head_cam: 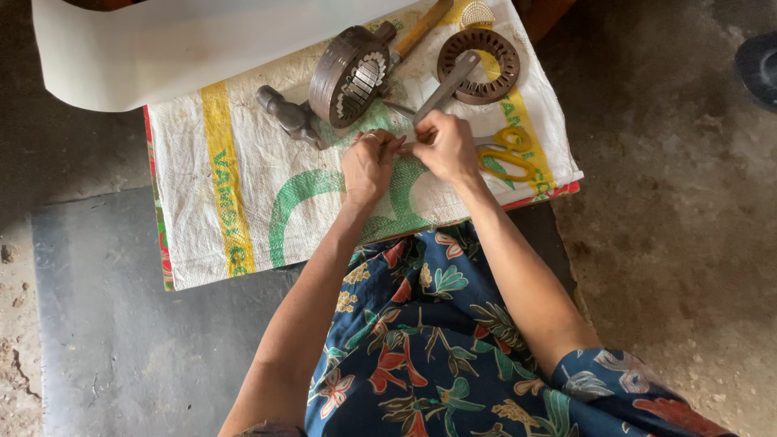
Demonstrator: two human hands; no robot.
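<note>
Head view: left hand [368,166] and right hand [443,146] meeting fingertip to fingertip over the woven sack cloth [243,178], pinching a small item too hidden to identify, with a flat metal tool [443,87] slanting from the right hand onto the slotted metal ring [479,65]. Probable risks: small item slipping from the pinch onto the cloth; tool tip skidding off the ring toward the yellow scissors [506,154] or the slotted metal drum [350,74].

Whatever the left hand [368,166] and right hand [443,146] pinch between their fingertips is too small to make out. The white sheet [186,48] and the wooden handle [422,28] run off the frame's top edge.
</note>
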